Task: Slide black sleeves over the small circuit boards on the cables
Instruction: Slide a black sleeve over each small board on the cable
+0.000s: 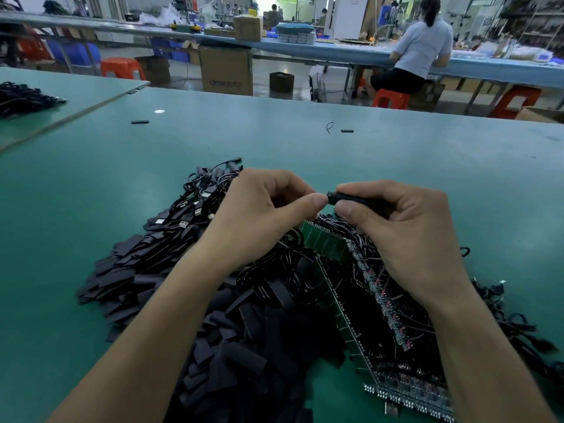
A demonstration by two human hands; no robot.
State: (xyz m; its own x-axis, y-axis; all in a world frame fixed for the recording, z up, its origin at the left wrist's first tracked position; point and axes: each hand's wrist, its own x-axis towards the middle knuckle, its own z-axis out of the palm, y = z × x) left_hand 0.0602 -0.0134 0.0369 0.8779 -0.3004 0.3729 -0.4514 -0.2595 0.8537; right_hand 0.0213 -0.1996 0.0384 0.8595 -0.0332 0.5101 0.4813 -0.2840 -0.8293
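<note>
The right hand (406, 236) pinches a black sleeve (351, 197) between thumb and forefinger. The left hand (262, 215), fingers curled, sets its thumb tip against the sleeve's end; what it grips is hidden. Both hang just above the green panel of circuit boards (323, 244). Left of the panel lies a heap of loose sleeves (244, 331), and farther left are tangled USB cables (195, 206), all on the green table (91, 193).

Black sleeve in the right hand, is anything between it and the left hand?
Nothing visible does. The right hand pinches the black tubular sleeve above the pile of black cables, and the left hand pinches its end directly. Whatever goes inside it is hidden by fingers.
</note>
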